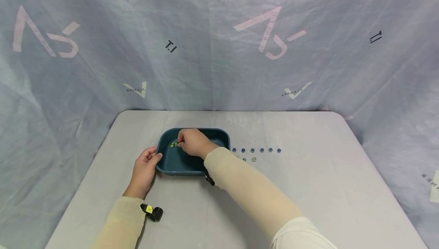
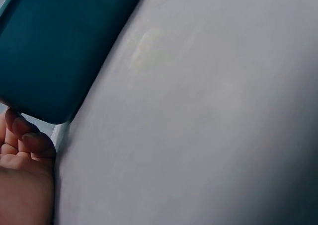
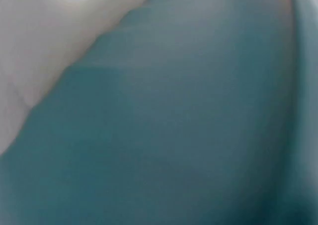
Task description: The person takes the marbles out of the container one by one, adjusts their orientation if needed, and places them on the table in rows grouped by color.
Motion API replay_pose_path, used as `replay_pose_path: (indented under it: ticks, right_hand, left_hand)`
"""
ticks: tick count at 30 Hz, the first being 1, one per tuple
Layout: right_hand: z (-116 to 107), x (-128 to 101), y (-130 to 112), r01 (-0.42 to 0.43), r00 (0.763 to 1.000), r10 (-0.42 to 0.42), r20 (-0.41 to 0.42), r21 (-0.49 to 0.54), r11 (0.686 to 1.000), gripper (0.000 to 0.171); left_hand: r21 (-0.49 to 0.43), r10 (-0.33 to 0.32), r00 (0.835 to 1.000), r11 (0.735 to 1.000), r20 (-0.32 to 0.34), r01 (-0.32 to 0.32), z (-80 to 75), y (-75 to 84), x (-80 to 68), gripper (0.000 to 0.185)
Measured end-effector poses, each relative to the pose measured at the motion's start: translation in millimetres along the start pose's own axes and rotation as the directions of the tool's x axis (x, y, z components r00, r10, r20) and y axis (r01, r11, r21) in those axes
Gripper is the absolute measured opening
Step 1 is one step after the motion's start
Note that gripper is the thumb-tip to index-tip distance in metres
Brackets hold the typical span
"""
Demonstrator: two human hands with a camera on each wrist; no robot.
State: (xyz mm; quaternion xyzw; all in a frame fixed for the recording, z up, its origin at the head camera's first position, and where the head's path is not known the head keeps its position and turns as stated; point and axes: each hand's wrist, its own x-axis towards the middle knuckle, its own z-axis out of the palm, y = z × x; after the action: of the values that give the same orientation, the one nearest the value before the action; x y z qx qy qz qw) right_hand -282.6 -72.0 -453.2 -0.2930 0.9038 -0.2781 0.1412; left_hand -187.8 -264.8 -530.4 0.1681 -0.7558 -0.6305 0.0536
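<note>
A dark teal plastic basin [image 1: 192,173] stands on the table, its wall [image 2: 64,51] filling the upper left of the left wrist view. My left hand [image 1: 142,171] grips its left end, thumb over the rim and fingers outside. Reaching in from the right, my right hand [image 1: 195,142] has its fingers bent down toward the basin floor. Small green glass marbles [image 1: 172,145] lie right at its fingertips; I cannot tell whether one is pinched between them. In the right wrist view only the blurred basin interior [image 3: 174,111] shows clearly, with no fingers visible.
Right of the basin, several blue marbles [image 1: 252,150] form a straight row on the grey-covered table [image 1: 326,188]. Green marbles [image 1: 253,159] sit just in front of that row, partly behind the right sleeve [image 1: 247,184]. A printed cloth [image 1: 212,51] hangs behind the table.
</note>
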Motion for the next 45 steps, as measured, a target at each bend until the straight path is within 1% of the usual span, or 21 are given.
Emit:
replay_pose_path:
  ticks: [4, 6, 14, 22, 27, 33, 38, 42, 45]
  right_hand:
    - [-7, -9, 1, 0.001, 1.0, 0.002, -0.023, 0.131, 0.991, 0.005]
    - [-12, -13, 1, 0.009, 0.999, -0.004, -0.032, 0.179, 0.984, 0.005]
    - [-29, -30, 1, 0.021, 0.998, 0.0, -0.067, 0.306, 0.952, 0.005]
    - [-37, -54, 6, 0.053, 0.99, -0.001, -0.138, 0.378, 0.924, 0.008]
    - [-40, -68, 14, 0.068, 0.987, 0.003, -0.163, 0.428, 0.901, 0.015]
    - [-43, -85, 24, 0.085, 0.98, 0.015, -0.199, 0.483, 0.872, 0.02]
    - [-46, -101, 37, 0.081, 0.971, 0.045, -0.234, 0.503, 0.861, 0.022]
    - [-49, -115, 48, 0.068, 0.964, 0.072, -0.255, 0.502, 0.862, 0.019]
    - [-52, -125, 57, 0.056, 0.96, 0.096, -0.264, 0.517, 0.854, 0.017]
  left_hand:
    - [-0.002, 0.012, 1.0, 1.0, 0.0, -0.012, 0.8, 1.6, -1.2, 0.038]
    - [0.005, 0.017, 1.0, 1.0, -0.001, -0.017, 1.1, 2.2, -1.5, 0.038]
    - [0.009, 0.015, 1.0, 1.0, -0.003, -0.015, 0.9, 5.1, -2.8, 0.038]
    - [0.013, 0.008, 1.0, 1.0, -0.011, -0.008, 0.2, 5.0, -4.1, 0.037]
    - [0.025, 0.01, 1.0, 1.0, -0.012, -0.009, 0.2, 3.8, -3.0, 0.037]
    - [0.006, 0.008, 1.0, 1.0, -0.012, -0.008, -0.5, 2.9, -2.6, 0.037]
    - [-0.005, -0.008, 1.0, 1.0, -0.005, 0.008, -0.4, 1.0, -1.0, 0.038]
    - [-0.013, -0.006, 1.0, 1.0, -0.004, 0.006, -0.2, 2.3, -1.7, 0.037]
    - [-0.01, -0.003, 1.0, 1.0, -0.002, 0.003, -0.5, 3.7, -3.4, 0.038]
